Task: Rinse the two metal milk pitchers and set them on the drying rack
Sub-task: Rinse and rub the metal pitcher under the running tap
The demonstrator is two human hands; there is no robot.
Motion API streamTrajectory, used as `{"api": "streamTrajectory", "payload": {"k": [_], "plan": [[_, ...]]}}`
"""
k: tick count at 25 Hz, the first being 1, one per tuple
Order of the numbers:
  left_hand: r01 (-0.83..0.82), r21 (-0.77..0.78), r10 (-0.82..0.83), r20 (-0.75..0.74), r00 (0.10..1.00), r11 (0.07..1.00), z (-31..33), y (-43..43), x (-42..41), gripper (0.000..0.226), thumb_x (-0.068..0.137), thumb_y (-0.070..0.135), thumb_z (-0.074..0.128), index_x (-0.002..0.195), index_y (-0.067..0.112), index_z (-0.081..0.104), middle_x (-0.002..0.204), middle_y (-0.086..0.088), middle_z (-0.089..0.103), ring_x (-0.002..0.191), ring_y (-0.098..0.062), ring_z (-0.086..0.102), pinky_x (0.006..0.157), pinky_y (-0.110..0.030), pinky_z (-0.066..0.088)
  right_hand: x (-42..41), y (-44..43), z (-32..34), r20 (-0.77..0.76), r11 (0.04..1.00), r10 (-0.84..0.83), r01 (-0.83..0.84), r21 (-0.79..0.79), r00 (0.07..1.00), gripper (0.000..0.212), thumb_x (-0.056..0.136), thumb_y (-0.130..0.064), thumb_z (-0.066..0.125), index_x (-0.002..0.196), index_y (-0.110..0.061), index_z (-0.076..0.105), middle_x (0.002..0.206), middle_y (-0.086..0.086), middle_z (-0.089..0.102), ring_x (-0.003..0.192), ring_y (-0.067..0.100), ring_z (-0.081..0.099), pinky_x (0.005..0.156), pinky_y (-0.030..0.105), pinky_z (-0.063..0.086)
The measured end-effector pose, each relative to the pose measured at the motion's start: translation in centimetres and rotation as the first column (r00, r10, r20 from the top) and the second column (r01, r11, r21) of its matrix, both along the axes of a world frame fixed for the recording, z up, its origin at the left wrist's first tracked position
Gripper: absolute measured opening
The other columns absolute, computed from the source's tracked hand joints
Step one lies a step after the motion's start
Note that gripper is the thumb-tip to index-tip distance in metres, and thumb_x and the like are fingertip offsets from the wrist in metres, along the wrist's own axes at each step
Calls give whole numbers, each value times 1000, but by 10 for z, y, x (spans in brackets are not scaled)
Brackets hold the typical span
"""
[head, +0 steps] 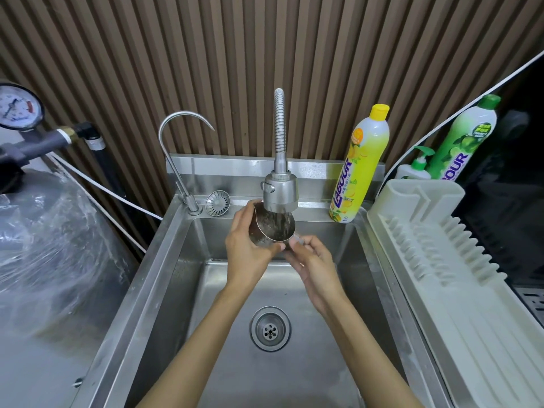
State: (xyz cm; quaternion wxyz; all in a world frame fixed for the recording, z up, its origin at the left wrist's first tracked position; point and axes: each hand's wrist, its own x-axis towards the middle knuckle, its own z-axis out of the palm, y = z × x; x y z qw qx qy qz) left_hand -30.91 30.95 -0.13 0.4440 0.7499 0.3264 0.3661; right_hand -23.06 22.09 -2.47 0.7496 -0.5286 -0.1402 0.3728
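Note:
A metal milk pitcher (272,228) is held under the flexible faucet's spray head (279,191), and water runs into its open mouth. My left hand (247,251) wraps around the pitcher's body from the left. My right hand (312,260) grips its handle on the right side. The pitcher hangs above the steel sink (182,290), tilted toward me. A beige plastic drying rack (441,260) lies to the right of the sink with nothing on it. I see only one pitcher.
A yellow dish soap bottle (360,166) stands on the sink's back right ledge. A green soap bottle (465,136) and a pump bottle (418,169) stand behind the rack. A thin gooseneck tap (173,148) and a loose strainer (217,203) sit at the back left.

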Motion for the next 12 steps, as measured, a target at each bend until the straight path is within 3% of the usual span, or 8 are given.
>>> {"api": "streamTrajectory", "payload": {"k": [2, 4, 6, 7, 9, 10, 12], "plan": [[-72, 78, 80, -106, 991, 994, 8, -3, -8, 81, 54, 15, 85, 127, 12, 51, 120, 0, 52, 104, -10, 50, 81, 4, 31, -2, 2, -3, -81, 997, 74, -71, 39, 994, 17, 89, -9, 54, 74, -10, 48, 88, 13, 66, 88, 24, 62, 90, 30, 54], [-103, 24, 106, -246, 963, 994, 7, 3, -11, 75, 59, 24, 83, 126, 11, 51, 124, -6, 52, 113, -19, 52, 88, -11, 34, 3, 5, 3, -58, 994, 93, -96, -59, 994, 17, 88, -13, 58, 73, -10, 50, 76, 11, 66, 78, 24, 64, 81, 33, 58], [-77, -178, 7, -367, 930, 981, -2, 19, -11, 62, 63, 29, 81, 117, 12, 57, 119, -8, 59, 111, -23, 56, 93, -26, 41, 9, 12, 10, 225, 951, 62, 10, -308, 972, 18, 82, -17, 64, 69, -11, 54, 73, 13, 62, 74, 25, 61, 75, 33, 58], [-31, -305, -92, -381, 920, 952, -8, 25, -12, 52, 64, 29, 80, 110, 13, 62, 112, -7, 63, 105, -22, 59, 89, -28, 44, 11, 16, 15, 437, 892, 98, 115, -436, 894, 17, 79, -19, 66, 68, -12, 56, 72, 11, 61, 73, 25, 58, 70, 29, 54], [68, -568, -280, -296, 913, 820, -22, 30, -11, 28, 69, 19, 74, 96, 12, 67, 94, -5, 67, 88, -17, 59, 77, -25, 44, 9, 29, 23, 720, 783, 285, 279, -556, 633, 9, 81, -19, 62, 76, -11, 59, 77, 13, 63, 77, 28, 56, 66, 31, 43], [84, -665, -309, -228, 923, 742, -27, 29, -7, 14, 74, 10, 69, 88, 12, 66, 84, -4, 66, 80, -14, 56, 73, -22, 43, 8, 37, 24, 777, 754, 382, 317, -575, 500, 8, 83, -16, 58, 83, -9, 60, 86, 16, 66, 84, 32, 58, 70, 32, 43], [81, -782, -272, -117, 955, 618, -38, 34, 7, 23, 81, -7, 54, 74, 14, 59, 61, -1, 64, 66, -12, 55, 69, -20, 45, 10, 56, 20, 810, 731, 538, 350, -586, 233, 25, 85, -11, 47, 104, -5, 62, 102, 20, 66, 96, 36, 59, 77, 36, 45]]}}
